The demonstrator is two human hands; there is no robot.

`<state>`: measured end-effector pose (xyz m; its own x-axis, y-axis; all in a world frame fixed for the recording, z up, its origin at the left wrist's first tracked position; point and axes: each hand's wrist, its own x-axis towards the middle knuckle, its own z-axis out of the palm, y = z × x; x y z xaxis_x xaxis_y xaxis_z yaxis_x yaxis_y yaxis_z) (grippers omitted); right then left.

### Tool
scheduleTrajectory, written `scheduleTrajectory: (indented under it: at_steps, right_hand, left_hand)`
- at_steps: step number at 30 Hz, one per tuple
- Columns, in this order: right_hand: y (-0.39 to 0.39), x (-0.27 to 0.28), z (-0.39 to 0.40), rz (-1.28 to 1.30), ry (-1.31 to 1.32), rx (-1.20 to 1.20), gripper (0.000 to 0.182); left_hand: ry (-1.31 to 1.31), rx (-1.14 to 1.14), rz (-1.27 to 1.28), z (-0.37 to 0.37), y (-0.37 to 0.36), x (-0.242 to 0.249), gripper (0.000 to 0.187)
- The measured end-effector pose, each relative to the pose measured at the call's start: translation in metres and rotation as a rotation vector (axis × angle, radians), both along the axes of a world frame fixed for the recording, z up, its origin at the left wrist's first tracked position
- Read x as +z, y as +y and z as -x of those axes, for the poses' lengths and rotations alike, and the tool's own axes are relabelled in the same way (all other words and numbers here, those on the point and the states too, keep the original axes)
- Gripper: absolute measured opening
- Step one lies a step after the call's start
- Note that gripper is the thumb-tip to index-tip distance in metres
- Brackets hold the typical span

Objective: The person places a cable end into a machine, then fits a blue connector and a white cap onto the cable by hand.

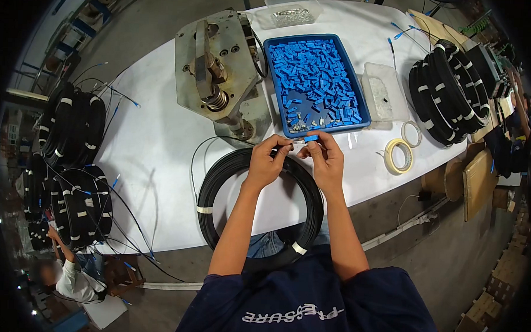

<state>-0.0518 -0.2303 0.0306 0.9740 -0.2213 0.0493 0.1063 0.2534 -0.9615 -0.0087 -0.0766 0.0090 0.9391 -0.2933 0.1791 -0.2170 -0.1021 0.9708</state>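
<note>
My left hand (268, 160) is closed in a pinch on the end of a thin black cable (222, 137), which arcs up from the left side of a black cable coil (209, 184). Between the thumb and fingers of my right hand (326, 160) is a small blue connector housing (311, 139). Both hands meet just above the coil, fingertips close together; whether cable and housing touch is hard to make out. White tape bands wrap the coil, which overhangs the near table edge. Beyond my fingers, a blue tray (365, 118) holds many blue connector housings (312, 74).
A metal press (213, 64) stands left of the tray. To its right are a clear plastic box (385, 91) and tape rolls (398, 156). Taped cable coils lie at the far right (446, 93) and left (74, 124). Another person (77, 279) is at lower left.
</note>
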Motion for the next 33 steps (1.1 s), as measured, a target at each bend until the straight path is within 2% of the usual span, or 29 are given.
scheduleTrajectory:
  at_steps: [13, 17, 23, 28, 33]
  right_hand:
    - [-0.001, 0.005, -0.001, 0.097, 0.061, -0.022, 0.02]
    - [-0.003, 0.003, -0.005, 0.049, 0.082, -0.027, 0.02]
    - [-0.008, 0.001, -0.008, 0.11, 0.115, 0.03, 0.021]
    - [-0.001, 0.006, -0.008, 0.149, 0.037, -0.005, 0.021]
    - [0.006, 0.003, -0.008, 0.21, -0.026, -0.036, 0.021]
  left_hand:
    - [0.038, -0.006, -0.039, 0.001, 0.002, 0.001, 0.01]
    - [0.096, -0.012, -0.044, 0.002, 0.002, -0.001, 0.012]
    - [0.105, -0.03, 0.015, 0.001, 0.001, -0.004, 0.013]
    - [0.079, 0.002, 0.159, -0.001, -0.004, -0.005, 0.012]
    - [0.014, 0.003, 0.084, -0.002, -0.002, -0.003, 0.012]
